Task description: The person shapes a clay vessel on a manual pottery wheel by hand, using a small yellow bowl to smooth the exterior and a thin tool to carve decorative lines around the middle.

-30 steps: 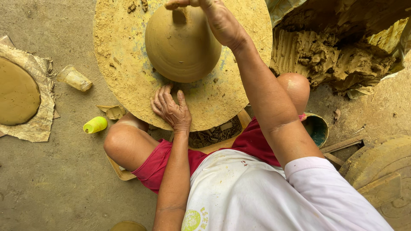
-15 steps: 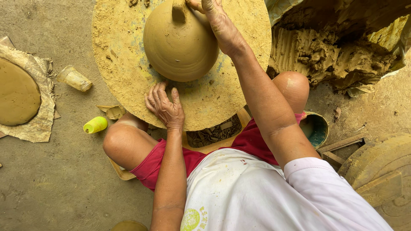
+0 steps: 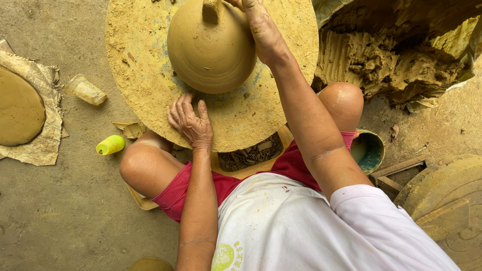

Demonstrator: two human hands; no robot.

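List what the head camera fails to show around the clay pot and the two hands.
- Right hand: fingertips cut off by the top edge, so its grip cannot be told.
- Clay pot: its neck runs past the top edge; the inside is unseen.
- Wheel disc: far rim is out of frame, near underside hidden by the left hand and knees.
- Teal bowl: partly hidden behind the right knee.

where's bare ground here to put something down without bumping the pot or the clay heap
Bare dirt floor lies lower left, bordered by the yellow thread spool, the flat clay disc on sacking and the person's knee. It is crowded on the round clay-caked wheel, where the brown clay pot and both hands sit, and right by the ridged raw clay heap.
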